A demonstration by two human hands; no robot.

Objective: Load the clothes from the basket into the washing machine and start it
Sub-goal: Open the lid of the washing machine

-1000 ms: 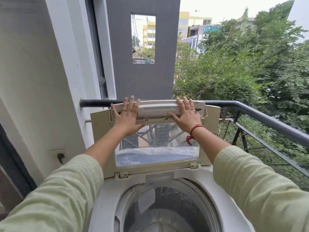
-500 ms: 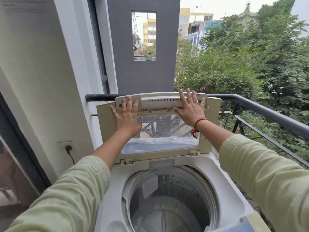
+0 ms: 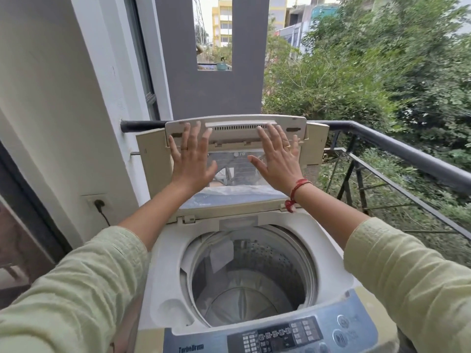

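- Panel [image 3: 280,335] nearest, at front of washer [image 3: 163,263]; untouched.
- Drum [image 3: 249,276] open to view, no clothes in it; basket not in view.
- Left grip [image 3: 191,159] and right grip [image 3: 277,159] wide, spread flat on folded lid [image 3: 237,128], likely pushing it upright so the opening is free for loading.
- Railing [image 3: 407,154] behind lid.
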